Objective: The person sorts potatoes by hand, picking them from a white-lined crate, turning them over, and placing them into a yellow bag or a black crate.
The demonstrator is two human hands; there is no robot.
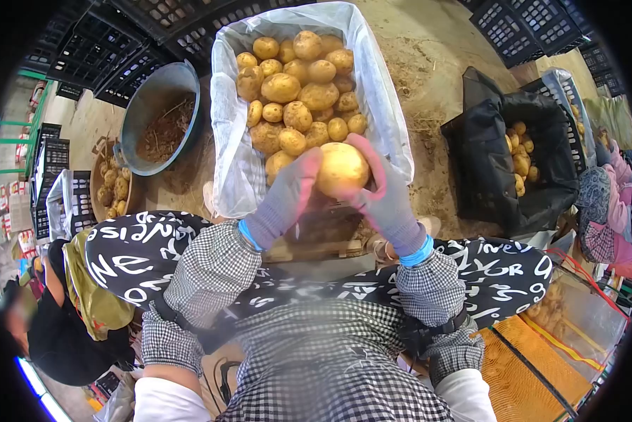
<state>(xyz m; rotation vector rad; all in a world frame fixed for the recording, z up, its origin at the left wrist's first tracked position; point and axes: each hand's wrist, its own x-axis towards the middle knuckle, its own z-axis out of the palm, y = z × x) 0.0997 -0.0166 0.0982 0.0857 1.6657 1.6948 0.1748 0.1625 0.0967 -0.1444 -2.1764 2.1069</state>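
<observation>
The left hand [284, 197], in a grey knitted glove with pinkish fingers, is partly closed, and its fingers press against the near-left side of a large round yellow potato [344, 170]. The right hand [390, 200], in a glove of the same kind, is curved around the right side of this potato, so the potato is held between both hands. The potato is above the near part of a rectangular crate with a white sheet lining [226, 133]. Inside this crate, just beyond the hands, there is a heap of yellow-brown potatoes [298, 116] of different sizes, some with soil on them.

To the left of the left hand and farther forward stands a round blue-grey tub [134, 123], which contains brown soil and dry bits [169, 130]. Beside the tub, more to the left, a round brown basin [99, 165] holds smaller potatoes [115, 184]. Well apart to the right of the right hand is a crate with a black sheet lining [477, 162], with some yellow potatoes [521, 158] inside. Far forward-left of the left hand, black plastic crates [101, 53] are visible.
</observation>
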